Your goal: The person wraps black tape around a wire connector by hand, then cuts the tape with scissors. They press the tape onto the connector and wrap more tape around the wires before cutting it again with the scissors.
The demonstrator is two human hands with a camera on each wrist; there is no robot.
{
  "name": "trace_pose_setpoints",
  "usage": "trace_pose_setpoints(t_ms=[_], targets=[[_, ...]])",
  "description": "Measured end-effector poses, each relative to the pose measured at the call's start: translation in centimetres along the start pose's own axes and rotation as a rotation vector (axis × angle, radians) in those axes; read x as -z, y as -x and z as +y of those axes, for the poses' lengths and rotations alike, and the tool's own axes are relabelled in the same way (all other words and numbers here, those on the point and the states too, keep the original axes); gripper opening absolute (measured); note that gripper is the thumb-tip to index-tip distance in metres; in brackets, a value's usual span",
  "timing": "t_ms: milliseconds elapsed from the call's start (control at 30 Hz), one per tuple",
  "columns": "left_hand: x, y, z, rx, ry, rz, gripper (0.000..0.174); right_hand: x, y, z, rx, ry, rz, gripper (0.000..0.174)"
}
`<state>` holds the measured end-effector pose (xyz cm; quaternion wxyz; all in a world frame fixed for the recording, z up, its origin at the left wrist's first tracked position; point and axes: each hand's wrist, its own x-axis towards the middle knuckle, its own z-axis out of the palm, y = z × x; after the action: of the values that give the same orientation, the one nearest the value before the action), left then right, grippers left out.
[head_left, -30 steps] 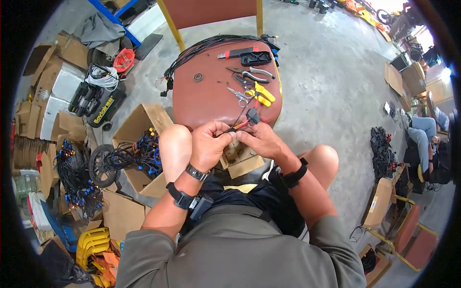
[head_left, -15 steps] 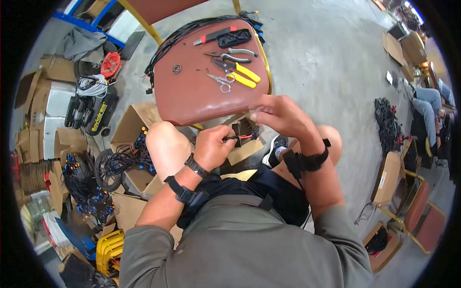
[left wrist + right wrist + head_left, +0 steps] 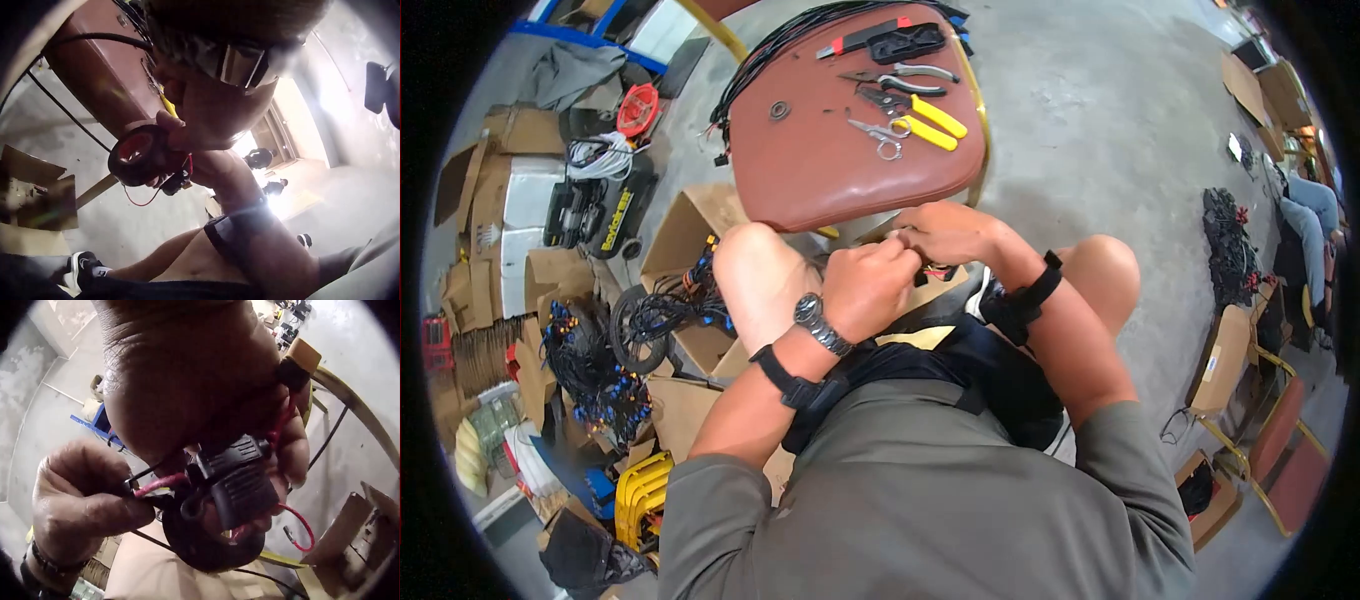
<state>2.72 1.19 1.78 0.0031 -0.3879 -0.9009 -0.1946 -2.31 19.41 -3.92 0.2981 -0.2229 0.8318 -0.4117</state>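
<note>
My left hand (image 3: 872, 288) pinches the end of a red and black wire (image 3: 161, 483) between thumb and fingers. Close against it, my right hand (image 3: 952, 234) curls round a roll of black electrical tape (image 3: 133, 156) with a red core. A black fuse holder (image 3: 240, 481) hangs beneath the right palm, overlapping the tape roll (image 3: 209, 550) in the right wrist view. From the fuse holder runs a red wire toward a yellow connector (image 3: 304, 357). A second short red wire (image 3: 303, 528) loops out with a bare metal terminal. The head view hides most of this behind the hands.
Ahead, a red chair seat (image 3: 850, 180) bears scissors (image 3: 880, 139), yellow-handled pliers (image 3: 930, 122), grey pliers (image 3: 905, 80), a box cutter (image 3: 862, 38) and a ring (image 3: 779, 110). Black cables (image 3: 765, 65) line its far edge. A cardboard box (image 3: 690, 225) with wiring stands left of my knees.
Both hands were together at the wires, then the right moved off to the right. Now it is back against the left hand, holding the tape roll.
</note>
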Motion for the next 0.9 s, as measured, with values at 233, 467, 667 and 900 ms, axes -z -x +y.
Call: trace_pose_setpoints(t_ms=[233, 467, 667, 900], targets=[[0.4, 0.3, -0.1, -0.034, -0.069, -0.004, 0.011, -0.2, 0.3, -0.3, 0.032, -0.226, -0.016, 0.034], [0.4, 0.3, 0.7, -0.091, -0.128, 0.0, 0.007, -0.2, 0.8, -0.6, -0.017, -0.583, 0.01, 0.034], [1.0, 0.1, 1.0, -0.117, -0.156, 0.063, 0.008, 0.1, 2.1, -2.2, -0.002, -0.708, 0.246, 0.036], [1.5, 0.0, 1.3, -0.11, -0.185, 0.078, 0.008, 0.1, 2.3, -1.7, 0.03, -0.848, 0.335, 0.045]])
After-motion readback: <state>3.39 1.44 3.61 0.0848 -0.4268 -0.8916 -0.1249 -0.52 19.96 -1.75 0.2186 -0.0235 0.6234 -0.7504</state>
